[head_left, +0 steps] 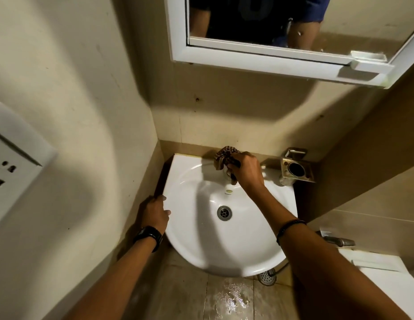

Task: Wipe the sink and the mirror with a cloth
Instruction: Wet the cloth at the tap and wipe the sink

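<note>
The striped cloth (225, 160) is bunched at the back rim of the sink (201, 245), the right hand (246, 170) gripping it tightly to scrub there, probably around the tap. The left hand (154, 213) is grasping the sink's left edge, likely bracing. The mirror (354, 26) is waiting above.

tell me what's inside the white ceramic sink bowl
A round metal drain and a small overflow slot in the white ceramic sink. The right hand and its brown striped cloth hide the bowl's back edge.

sink (196, 239) open from above, wall (86, 125) tight at left, metal holder (296, 167) crowding right rear
</note>
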